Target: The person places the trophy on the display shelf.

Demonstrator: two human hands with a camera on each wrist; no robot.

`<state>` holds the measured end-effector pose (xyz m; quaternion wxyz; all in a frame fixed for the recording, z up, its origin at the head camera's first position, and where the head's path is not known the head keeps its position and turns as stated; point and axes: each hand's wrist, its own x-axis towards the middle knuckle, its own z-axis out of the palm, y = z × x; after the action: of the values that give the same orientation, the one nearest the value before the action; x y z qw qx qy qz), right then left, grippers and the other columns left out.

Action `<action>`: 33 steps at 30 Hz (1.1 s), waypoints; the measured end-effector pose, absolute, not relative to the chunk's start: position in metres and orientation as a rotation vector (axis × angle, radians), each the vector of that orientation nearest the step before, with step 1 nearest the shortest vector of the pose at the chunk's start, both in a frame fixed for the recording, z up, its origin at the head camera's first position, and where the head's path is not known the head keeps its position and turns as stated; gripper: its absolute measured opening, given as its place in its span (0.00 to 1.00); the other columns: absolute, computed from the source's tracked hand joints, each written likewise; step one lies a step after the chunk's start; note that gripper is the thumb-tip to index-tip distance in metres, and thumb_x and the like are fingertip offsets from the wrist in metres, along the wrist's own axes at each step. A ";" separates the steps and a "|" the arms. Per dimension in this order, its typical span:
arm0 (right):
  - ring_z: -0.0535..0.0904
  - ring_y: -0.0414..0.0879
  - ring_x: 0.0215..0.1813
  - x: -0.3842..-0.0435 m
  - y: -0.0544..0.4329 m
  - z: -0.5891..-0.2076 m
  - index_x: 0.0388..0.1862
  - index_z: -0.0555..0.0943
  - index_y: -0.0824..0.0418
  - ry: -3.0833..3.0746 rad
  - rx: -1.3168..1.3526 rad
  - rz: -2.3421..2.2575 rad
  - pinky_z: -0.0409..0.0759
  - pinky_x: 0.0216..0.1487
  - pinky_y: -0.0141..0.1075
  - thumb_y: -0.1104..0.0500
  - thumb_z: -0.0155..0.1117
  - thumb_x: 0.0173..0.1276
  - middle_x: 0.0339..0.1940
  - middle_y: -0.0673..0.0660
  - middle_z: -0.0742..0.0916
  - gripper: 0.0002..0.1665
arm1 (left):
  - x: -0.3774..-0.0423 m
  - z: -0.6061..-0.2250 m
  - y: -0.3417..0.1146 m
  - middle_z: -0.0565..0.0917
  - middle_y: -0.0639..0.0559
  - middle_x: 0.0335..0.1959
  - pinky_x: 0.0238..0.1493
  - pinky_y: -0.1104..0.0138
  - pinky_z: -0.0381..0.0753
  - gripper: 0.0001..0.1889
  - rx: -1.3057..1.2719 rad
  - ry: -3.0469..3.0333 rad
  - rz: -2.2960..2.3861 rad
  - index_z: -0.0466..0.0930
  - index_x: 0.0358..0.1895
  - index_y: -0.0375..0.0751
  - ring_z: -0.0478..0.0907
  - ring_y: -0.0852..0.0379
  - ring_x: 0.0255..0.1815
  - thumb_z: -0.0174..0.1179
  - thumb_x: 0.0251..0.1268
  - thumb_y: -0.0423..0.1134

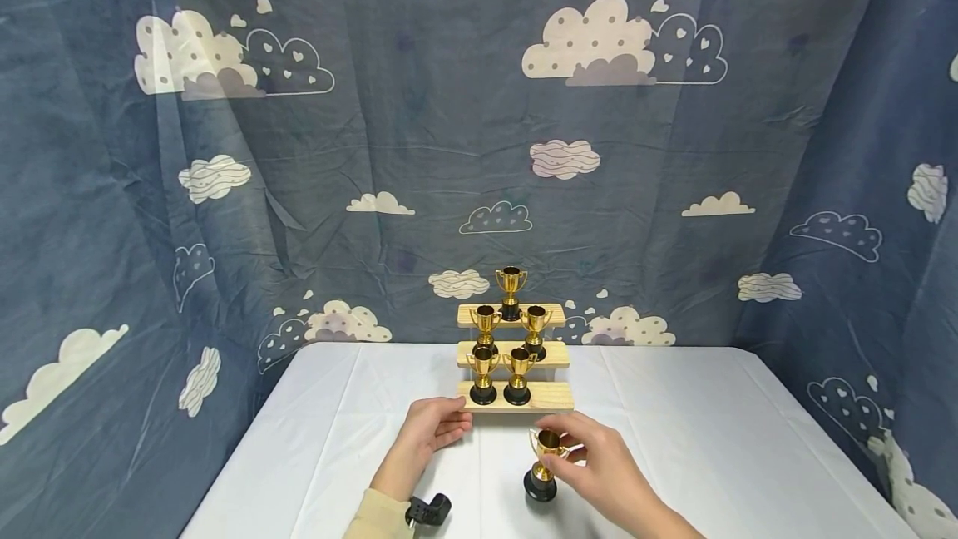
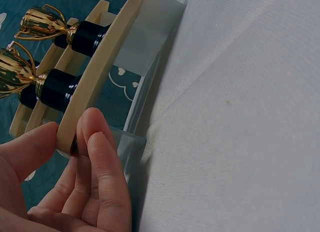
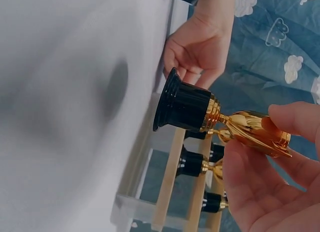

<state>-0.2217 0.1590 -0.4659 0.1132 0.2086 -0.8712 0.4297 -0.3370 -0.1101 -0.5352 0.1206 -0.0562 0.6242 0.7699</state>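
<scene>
A three-tier display stand with pale wooden boards carries small gold trophies on black bases. One trophy is on the top board, two are on the middle, and two stand at the left and centre of the bottom board. My left hand pinches the left end of the bottom board, thumb above and fingers beneath. In front of the stand, my right hand holds another gold trophy by its cup. Its black base hangs a little above the table, its shadow apart from it.
A white cloth covers the table. Behind and at both sides hangs a blue-grey curtain with cloud prints. On the left wrist sits a black band with a small device. Clear supports hold the boards up.
</scene>
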 end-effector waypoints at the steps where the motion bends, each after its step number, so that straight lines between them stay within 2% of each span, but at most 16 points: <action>1: 0.84 0.41 0.42 -0.222 0.160 -0.466 0.52 0.84 0.50 -2.535 0.622 1.259 0.87 0.36 0.33 0.64 0.76 0.59 0.43 0.42 0.85 0.22 | -0.337 -0.535 -0.110 0.88 0.46 0.30 0.33 0.68 0.87 0.16 -0.164 1.823 2.253 0.83 0.47 0.28 0.86 0.57 0.28 0.68 0.64 0.38; 10: 0.85 0.41 0.40 -0.227 0.164 -0.461 0.52 0.85 0.52 -2.457 0.642 1.251 0.87 0.36 0.33 0.65 0.78 0.58 0.43 0.44 0.86 0.23 | -0.336 -0.534 -0.110 0.88 0.46 0.29 0.32 0.70 0.87 0.15 -0.167 1.826 2.263 0.84 0.45 0.28 0.87 0.57 0.28 0.69 0.63 0.38; 16: 0.84 0.38 0.41 -0.231 0.166 -0.456 0.52 0.84 0.46 -2.484 0.556 1.260 0.87 0.38 0.34 0.65 0.79 0.56 0.44 0.41 0.86 0.26 | -0.336 -0.534 -0.110 0.88 0.46 0.29 0.33 0.69 0.87 0.16 -0.169 1.825 2.254 0.83 0.46 0.27 0.87 0.57 0.28 0.69 0.63 0.39; 23: 0.85 0.39 0.40 -0.236 0.169 -0.452 0.51 0.84 0.48 -2.444 0.536 1.258 0.87 0.39 0.34 0.66 0.79 0.55 0.44 0.45 0.88 0.26 | -0.337 -0.534 -0.109 0.88 0.47 0.27 0.33 0.69 0.87 0.15 -0.168 1.813 2.263 0.83 0.45 0.25 0.87 0.57 0.28 0.67 0.65 0.37; 33: 0.86 0.42 0.39 -0.240 0.171 -0.444 0.49 0.84 0.46 -2.405 0.519 1.289 0.88 0.39 0.35 0.67 0.80 0.54 0.41 0.41 0.88 0.26 | -0.338 -0.535 -0.110 0.87 0.47 0.26 0.32 0.69 0.87 0.13 -0.157 1.802 2.271 0.83 0.44 0.25 0.86 0.56 0.27 0.66 0.65 0.36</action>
<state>-0.2402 0.1709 -0.4438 0.1810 0.1837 -0.8516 0.4564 -0.3382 -0.1095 -0.5355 0.1189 -0.0538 0.6162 0.7767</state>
